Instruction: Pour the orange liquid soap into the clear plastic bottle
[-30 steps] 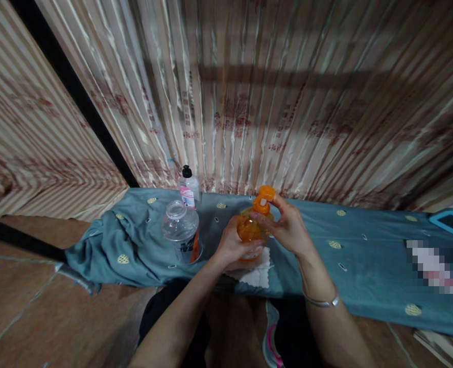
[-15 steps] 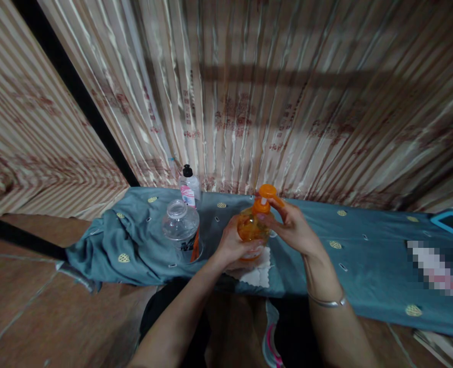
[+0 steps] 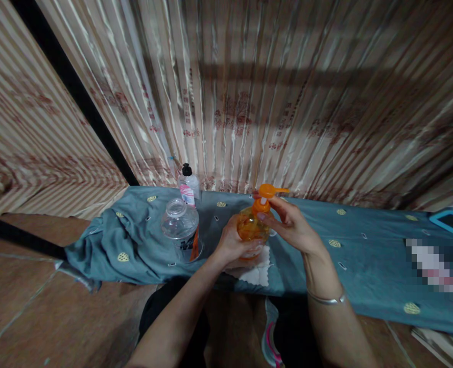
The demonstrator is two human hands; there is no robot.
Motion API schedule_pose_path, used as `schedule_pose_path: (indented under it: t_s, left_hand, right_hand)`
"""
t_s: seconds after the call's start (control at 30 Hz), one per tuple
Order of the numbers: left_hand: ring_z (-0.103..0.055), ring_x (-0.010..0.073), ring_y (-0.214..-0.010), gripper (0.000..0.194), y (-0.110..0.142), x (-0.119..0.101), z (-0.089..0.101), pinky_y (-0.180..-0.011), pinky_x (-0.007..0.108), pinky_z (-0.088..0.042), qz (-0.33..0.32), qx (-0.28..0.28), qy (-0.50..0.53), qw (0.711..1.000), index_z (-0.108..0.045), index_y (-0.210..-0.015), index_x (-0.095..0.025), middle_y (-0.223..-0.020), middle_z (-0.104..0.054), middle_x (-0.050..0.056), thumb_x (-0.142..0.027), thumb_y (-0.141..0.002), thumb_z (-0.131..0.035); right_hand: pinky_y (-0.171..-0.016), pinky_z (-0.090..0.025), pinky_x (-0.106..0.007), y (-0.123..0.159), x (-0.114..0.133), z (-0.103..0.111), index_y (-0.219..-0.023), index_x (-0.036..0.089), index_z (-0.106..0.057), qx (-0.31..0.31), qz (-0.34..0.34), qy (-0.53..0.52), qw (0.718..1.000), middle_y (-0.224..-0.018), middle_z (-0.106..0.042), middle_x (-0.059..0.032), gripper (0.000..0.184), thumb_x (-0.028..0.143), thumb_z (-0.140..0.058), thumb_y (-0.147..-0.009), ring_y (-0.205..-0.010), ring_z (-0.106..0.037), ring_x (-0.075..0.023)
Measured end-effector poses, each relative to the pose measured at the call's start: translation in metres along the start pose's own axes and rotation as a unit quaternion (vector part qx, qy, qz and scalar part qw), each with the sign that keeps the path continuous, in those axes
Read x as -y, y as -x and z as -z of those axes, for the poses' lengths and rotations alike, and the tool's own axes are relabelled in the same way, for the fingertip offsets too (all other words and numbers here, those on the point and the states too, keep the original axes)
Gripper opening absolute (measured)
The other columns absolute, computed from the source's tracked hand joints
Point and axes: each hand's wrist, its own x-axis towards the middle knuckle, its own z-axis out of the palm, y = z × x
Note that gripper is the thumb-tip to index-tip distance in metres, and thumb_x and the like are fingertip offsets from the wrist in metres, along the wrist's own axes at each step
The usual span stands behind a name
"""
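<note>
An orange pump bottle stands on a white cloth on the blue-covered surface. My left hand is wrapped round the bottle's lower body. My right hand pinches the orange collar just below the pump head, whose spout points to the right. A silver bangle sits on my right wrist.
A clear open-mouthed plastic bottle stands left of the orange one. Behind it is a small bottle with a black cap and pink label. A striped curtain hangs behind. A light-blue tray edge shows at far right.
The pump head has turned: its spout, first facing me, now points right. My right hand shifted slightly right and lower on the collar. My left hand kept its hold.
</note>
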Motion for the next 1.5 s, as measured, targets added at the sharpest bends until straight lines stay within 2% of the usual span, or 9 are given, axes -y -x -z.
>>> schedule_pose_path:
  t_s: [0.2, 0.43, 0.57, 0.67, 0.9, 1.1, 1.23, 1.33, 1.5]
  left_hand:
    - [-0.062, 0.0243, -0.098, 0.061, 0.000, 0.000, 0.000, -0.089, 0.040, -0.048, 0.006, 0.004, -0.003, 1.000, -0.054, -0.110, -0.018, -0.107, -0.064, 0.007, -0.027, -0.056, -0.083]
    - [-0.061, 0.0245, -0.101, 0.062, 0.000, -0.002, 0.000, -0.092, 0.040, -0.047, 0.000, 0.004, 0.000, 1.000, -0.054, -0.111, -0.018, -0.111, -0.063, 0.008, -0.027, -0.056, -0.083]
    - [-0.061, 0.0240, -0.100, 0.062, 0.000, 0.000, 0.000, -0.090, 0.040, -0.047, 0.004, 0.004, -0.011, 1.000, -0.054, -0.111, -0.018, -0.109, -0.064, 0.007, -0.028, -0.057, -0.083]
    - [-0.061, 0.0240, -0.099, 0.062, 0.000, 0.002, 0.000, -0.090, 0.041, -0.047, 0.004, 0.005, -0.014, 1.000, -0.055, -0.110, -0.018, -0.108, -0.064, 0.007, -0.029, -0.056, -0.083]
    - [-0.060, 0.0249, -0.102, 0.062, 0.000, -0.004, 0.000, -0.093, 0.042, -0.046, 0.002, -0.002, -0.022, 1.000, -0.055, -0.110, -0.018, -0.111, -0.064, 0.008, -0.030, -0.056, -0.083]
    - [-0.061, 0.0251, -0.102, 0.065, -0.001, -0.002, -0.001, -0.092, 0.041, -0.046, 0.004, -0.004, -0.019, 1.000, -0.055, -0.112, -0.019, -0.110, -0.064, 0.007, -0.029, -0.055, -0.084]
    - [-0.060, 0.0257, -0.102, 0.065, -0.001, -0.002, 0.000, -0.092, 0.042, -0.046, 0.001, -0.002, -0.021, 1.000, -0.055, -0.113, -0.019, -0.111, -0.063, 0.007, -0.030, -0.056, -0.083]
    - [-0.060, 0.0254, -0.102, 0.063, -0.001, -0.003, 0.001, -0.092, 0.042, -0.046, -0.008, 0.002, -0.025, 1.000, -0.055, -0.112, -0.018, -0.111, -0.063, 0.008, -0.029, -0.057, -0.083]
    - [-0.060, 0.0252, -0.102, 0.063, 0.000, -0.003, 0.000, -0.092, 0.041, -0.047, 0.007, 0.004, -0.018, 1.000, -0.055, -0.112, -0.019, -0.111, -0.063, 0.007, -0.026, -0.056, -0.083]
  right_hand:
    - [-0.090, -0.041, -0.055, -0.003, 0.002, -0.006, -0.105, 0.014, -0.056, -0.107, -0.051, 0.066, 0.991, -0.104, -0.064, -0.0160, 0.052, 0.042, -0.078, -0.067, -0.101, -0.058, -0.0362]
    - [-0.097, -0.041, -0.038, -0.001, -0.001, 0.005, -0.112, 0.027, -0.059, 0.017, -0.003, -0.041, 0.999, -0.117, -0.062, -0.0041, 0.032, 0.034, -0.066, -0.082, -0.108, -0.056, -0.0221]
    - [-0.097, -0.038, -0.046, -0.002, -0.003, 0.000, -0.115, 0.019, -0.055, -0.053, -0.023, 0.008, 0.998, -0.117, -0.060, -0.0106, 0.052, 0.036, -0.077, -0.070, -0.110, -0.054, -0.0289]
    - [-0.090, -0.040, -0.049, -0.004, -0.006, -0.002, -0.100, 0.016, -0.057, -0.095, -0.039, 0.026, 0.994, -0.100, -0.063, -0.0100, 0.045, 0.036, -0.080, -0.066, -0.097, -0.058, -0.0309]
    - [-0.103, -0.035, -0.038, -0.001, -0.003, 0.007, -0.112, 0.028, -0.059, 0.023, -0.002, -0.043, 0.999, -0.116, -0.061, -0.0035, 0.032, 0.031, -0.068, -0.081, -0.116, -0.052, -0.0227]
    - [-0.096, -0.040, -0.047, -0.004, -0.007, 0.000, -0.111, 0.021, -0.056, -0.072, -0.028, -0.008, 0.997, -0.108, -0.062, -0.0082, 0.048, 0.032, -0.079, -0.069, -0.106, -0.055, -0.0282]
    - [-0.097, -0.039, -0.042, -0.004, -0.004, 0.004, -0.107, 0.024, -0.061, -0.019, -0.004, -0.033, 0.999, -0.106, -0.063, -0.0051, 0.030, 0.030, -0.070, -0.079, -0.101, -0.056, -0.0237]
    - [-0.104, -0.034, -0.039, -0.002, -0.001, 0.007, -0.114, 0.027, -0.059, 0.016, 0.006, -0.049, 0.999, -0.116, -0.061, -0.0045, 0.034, 0.028, -0.069, -0.081, -0.114, -0.052, -0.0229]
    - [-0.097, -0.040, -0.043, -0.003, -0.003, 0.001, -0.114, 0.021, -0.057, -0.039, -0.014, -0.025, 0.999, -0.116, -0.061, -0.0086, 0.050, 0.030, -0.079, -0.070, -0.110, -0.054, -0.0271]
